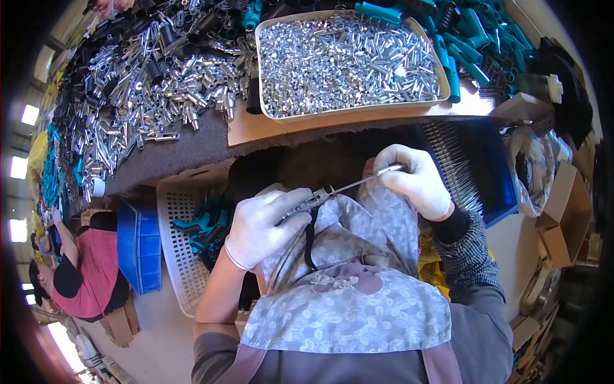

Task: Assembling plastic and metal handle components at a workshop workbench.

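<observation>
Left hand [265, 224] grips metal part [316, 200] — right hand [416, 182] pinches thin rod [361, 182], tip at part — tray [358, 110] of small metal pieces [339, 64] beyond both hands.

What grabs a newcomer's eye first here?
Probably the pale tray, top centre, heaped with small shiny metal parts. Then, mid-picture, the gloved left hand gripping a metal piece and the gloved right hand holding a thin rod pointed at it. Loose metal fittings sprawl at upper left.

Heaped metal parts [160, 80] suggest a workshop, probably
</observation>
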The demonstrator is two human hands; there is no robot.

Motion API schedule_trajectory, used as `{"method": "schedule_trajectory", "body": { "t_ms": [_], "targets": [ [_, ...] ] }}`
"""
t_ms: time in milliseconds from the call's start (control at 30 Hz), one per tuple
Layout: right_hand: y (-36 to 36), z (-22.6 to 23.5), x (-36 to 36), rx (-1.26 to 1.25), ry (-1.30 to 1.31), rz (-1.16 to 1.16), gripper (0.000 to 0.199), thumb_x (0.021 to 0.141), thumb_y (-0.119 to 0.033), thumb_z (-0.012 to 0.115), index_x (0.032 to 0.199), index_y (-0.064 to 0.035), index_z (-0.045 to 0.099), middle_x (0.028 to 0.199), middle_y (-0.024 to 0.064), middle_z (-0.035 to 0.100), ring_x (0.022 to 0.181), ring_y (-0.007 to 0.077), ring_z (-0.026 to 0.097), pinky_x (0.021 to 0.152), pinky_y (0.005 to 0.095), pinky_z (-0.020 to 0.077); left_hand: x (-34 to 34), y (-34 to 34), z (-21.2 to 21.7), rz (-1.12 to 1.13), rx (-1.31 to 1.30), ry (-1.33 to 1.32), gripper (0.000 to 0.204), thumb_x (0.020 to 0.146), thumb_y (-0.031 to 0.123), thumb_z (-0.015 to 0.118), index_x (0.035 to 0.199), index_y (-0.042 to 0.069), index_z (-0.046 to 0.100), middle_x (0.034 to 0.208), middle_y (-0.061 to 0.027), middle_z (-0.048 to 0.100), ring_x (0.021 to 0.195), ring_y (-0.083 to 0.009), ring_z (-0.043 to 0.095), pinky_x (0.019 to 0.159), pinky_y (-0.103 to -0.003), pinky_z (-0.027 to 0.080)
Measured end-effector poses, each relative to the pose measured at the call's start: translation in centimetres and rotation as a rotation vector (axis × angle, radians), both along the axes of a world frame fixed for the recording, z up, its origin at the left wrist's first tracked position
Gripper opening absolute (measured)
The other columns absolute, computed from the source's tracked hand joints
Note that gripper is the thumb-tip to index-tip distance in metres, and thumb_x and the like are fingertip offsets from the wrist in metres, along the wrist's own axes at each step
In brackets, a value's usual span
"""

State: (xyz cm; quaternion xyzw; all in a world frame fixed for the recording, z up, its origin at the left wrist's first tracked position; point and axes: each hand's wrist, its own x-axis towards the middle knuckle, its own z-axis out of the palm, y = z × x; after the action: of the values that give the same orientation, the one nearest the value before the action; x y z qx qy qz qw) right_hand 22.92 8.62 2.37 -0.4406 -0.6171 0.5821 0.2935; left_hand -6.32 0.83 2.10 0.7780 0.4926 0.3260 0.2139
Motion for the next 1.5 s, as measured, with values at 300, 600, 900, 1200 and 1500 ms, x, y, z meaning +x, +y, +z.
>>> {"method": "schedule_trajectory", "body": {
  "t_ms": [300, 600, 900, 1200, 1500],
  "targets": [
    [-1.3, 0.3, -2.8, -0.137, 0.060, 0.163, 0.023, 0.089, -0.014, 0.068, 0.106, 0.0025, 0.067, 0.092, 0.0038, 0.067, 0.085, 0.0087, 0.061, 0.078, 0.0243, 0.0498, 0.2, -0.5, 0.0, -0.045, 0.017, -0.001, 0.035, 0.076, 0.016, 0.081, 0.109, 0.008, 0.074, 0.083, -0.0119, 0.070, 0.071, -0.0292, 0.068, 0.065, -0.037, 0.055],
    [-1.6, 0.4, -3.3, -0.223, 0.070, 0.140, 0.019, 0.087, -0.010, 0.065, 0.101, 0.0024, 0.066, 0.080, -0.0009, 0.059, 0.068, 0.0041, 0.050, 0.060, 0.0215, 0.0402, 0.0, -0.7, -0.3, -0.059, -0.015, -0.003, 0.034, 0.076, 0.017, 0.081, 0.108, 0.008, 0.075, 0.081, -0.0114, 0.068, 0.069, -0.0290, 0.066, 0.063, -0.037, 0.053],
    [-2.5, -1.4, -4.0, 0.083, 0.033, 0.296, 0.022, 0.090, -0.015, 0.067, 0.103, 0.0009, 0.061, 0.091, 0.0101, 0.067, 0.083, 0.0190, 0.067, 0.077, 0.0317, 0.0529, 0.1, -1.3, -0.2, -0.075, -0.141, -0.029, 0.035, 0.075, 0.008, 0.080, 0.109, 0.003, 0.075, 0.090, -0.0146, 0.072, 0.078, -0.0285, 0.072, 0.069, -0.034, 0.055],
    [-2.9, -1.3, -3.9, 0.195, -0.015, 0.376, 0.022, 0.098, -0.017, 0.059, 0.112, -0.0011, 0.053, 0.100, 0.0142, 0.064, 0.089, 0.0233, 0.066, 0.081, 0.0338, 0.0525, 0.6, -1.8, -0.7, -0.071, -0.088, -0.084, 0.038, 0.074, 0.008, 0.080, 0.111, 0.003, 0.074, 0.090, -0.0149, 0.073, 0.077, -0.0279, 0.072, 0.069, -0.033, 0.055],
    [-5.4, -3.6, -5.7, -0.318, 0.645, 0.184, 0.054, 0.109, -0.033, 0.046, 0.146, 0.0059, 0.046, 0.141, 0.0192, 0.058, 0.128, 0.0235, 0.057, 0.111, 0.0378, 0.0422, 1.2, -2.1, 0.3, 0.018, -0.052, -0.017, 0.032, 0.077, 0.018, 0.081, 0.107, 0.008, 0.075, 0.085, -0.0112, 0.071, 0.072, -0.0291, 0.069, 0.066, -0.036, 0.055]
  ]
}}
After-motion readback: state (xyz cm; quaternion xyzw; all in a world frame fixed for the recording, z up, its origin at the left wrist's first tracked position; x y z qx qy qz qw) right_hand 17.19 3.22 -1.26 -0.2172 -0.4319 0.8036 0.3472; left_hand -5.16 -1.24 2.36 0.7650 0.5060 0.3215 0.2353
